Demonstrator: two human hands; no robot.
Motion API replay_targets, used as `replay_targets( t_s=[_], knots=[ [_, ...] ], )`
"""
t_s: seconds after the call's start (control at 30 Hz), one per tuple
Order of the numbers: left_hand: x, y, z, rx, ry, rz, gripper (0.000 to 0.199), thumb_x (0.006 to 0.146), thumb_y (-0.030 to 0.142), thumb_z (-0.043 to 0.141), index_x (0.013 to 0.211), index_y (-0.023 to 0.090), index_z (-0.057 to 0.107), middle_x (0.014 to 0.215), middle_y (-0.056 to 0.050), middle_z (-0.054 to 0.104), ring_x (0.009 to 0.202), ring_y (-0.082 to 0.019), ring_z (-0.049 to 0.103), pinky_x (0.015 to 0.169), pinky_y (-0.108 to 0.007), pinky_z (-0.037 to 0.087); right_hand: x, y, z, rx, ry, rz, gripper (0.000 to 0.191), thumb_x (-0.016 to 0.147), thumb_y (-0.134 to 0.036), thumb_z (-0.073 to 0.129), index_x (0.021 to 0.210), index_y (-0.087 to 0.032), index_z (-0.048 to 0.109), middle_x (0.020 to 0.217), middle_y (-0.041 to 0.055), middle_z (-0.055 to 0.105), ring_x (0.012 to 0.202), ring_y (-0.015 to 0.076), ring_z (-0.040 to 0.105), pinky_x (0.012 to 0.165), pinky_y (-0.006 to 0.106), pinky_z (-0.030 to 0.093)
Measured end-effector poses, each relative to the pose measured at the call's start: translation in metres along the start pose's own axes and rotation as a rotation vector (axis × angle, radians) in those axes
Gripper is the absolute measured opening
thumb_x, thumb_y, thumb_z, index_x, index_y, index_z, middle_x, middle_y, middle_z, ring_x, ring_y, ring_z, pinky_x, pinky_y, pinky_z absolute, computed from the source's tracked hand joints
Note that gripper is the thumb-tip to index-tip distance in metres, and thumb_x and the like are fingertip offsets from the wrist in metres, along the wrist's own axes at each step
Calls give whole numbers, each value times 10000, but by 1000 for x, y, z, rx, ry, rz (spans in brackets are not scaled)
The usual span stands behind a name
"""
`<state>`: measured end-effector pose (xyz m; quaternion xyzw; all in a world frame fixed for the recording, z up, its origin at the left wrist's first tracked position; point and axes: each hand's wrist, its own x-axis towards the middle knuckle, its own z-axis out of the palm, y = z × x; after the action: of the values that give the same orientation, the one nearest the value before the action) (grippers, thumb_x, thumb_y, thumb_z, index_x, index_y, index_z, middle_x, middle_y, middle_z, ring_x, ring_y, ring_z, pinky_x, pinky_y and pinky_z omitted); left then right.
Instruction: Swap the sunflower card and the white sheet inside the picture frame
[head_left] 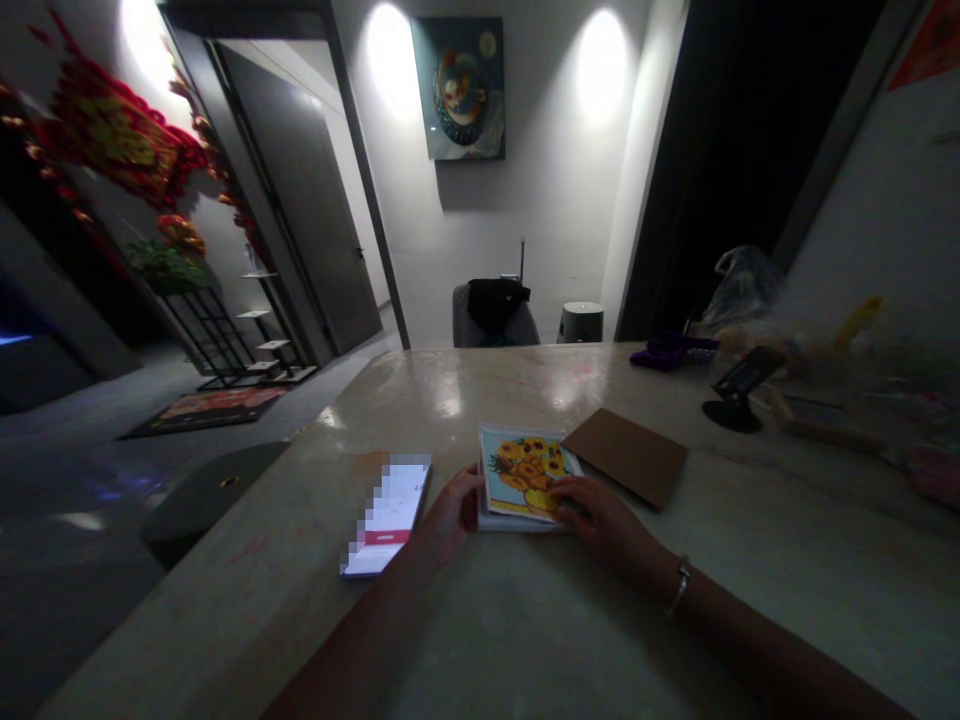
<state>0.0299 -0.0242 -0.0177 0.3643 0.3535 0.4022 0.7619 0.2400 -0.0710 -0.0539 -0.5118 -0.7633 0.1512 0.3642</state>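
A small sunflower picture card (521, 475) lies on a white backing or stack (517, 522) on the pale marble counter (480, 640). My left hand (450, 517) grips the card's left edge. My right hand (600, 515) has its fingers on the lower right corner of the picture, and a thin silver bracelet (680, 587) circles that wrist. A smartphone (387, 515) with a blurred screen lies just left of my left hand. A flat brown cardboard sheet (626, 457) touches the card's right side.
A black phone stand (735, 400), purple cloth (671, 351) and a plastic bag (742, 290) sit at the counter's far right among assorted items. Beyond the far edge stands a chair with a black garment (495, 315). The floor lies below the counter's left edge.
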Motion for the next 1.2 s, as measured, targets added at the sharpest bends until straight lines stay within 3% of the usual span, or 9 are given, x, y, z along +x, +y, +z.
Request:
replay_targets(
  t_s=[0.3,0.57,0.87,1.03,1.2],
  knots=[
    [3,-1,2,24,-4,18,340,744,205,530,1070,108,538,895,-114,673,817,-235,636,674,-326,511,1,-5,-2,-32,-2,-7,274,784,-323,516,1022,-201,571,1062,95,601,995,227,539,871,409,427],
    [0,-10,15,269,231,80,432,674,229,622,1078,174,480,1073,-96,604,858,-206,618,625,-250,499,0,-12,2,-59,6,-53,327,756,-290,553,1063,-180,542,1083,116,585,1012,228,531,873,403,430],
    [12,-23,12,418,263,46,471,610,235,685,1030,155,489,1022,-107,616,853,-196,609,643,-248,489,2,-18,7,-84,36,-103,334,750,-257,554,1078,-214,506,1090,91,577,1008,220,524,862,397,432],
    [11,-19,5,500,228,59,477,675,126,566,1127,123,411,1048,-132,592,797,-176,617,622,-248,486,5,-20,3,-84,104,-55,150,788,-188,470,901,-204,567,896,67,620,831,185,561,731,323,465],
    [8,-9,-4,726,273,61,623,695,94,490,1267,125,247,1053,-134,590,773,-163,613,611,-239,472,9,-20,-7,-13,258,161,178,817,-292,431,778,-175,559,675,37,581,562,138,511,538,256,418]
  ],
)
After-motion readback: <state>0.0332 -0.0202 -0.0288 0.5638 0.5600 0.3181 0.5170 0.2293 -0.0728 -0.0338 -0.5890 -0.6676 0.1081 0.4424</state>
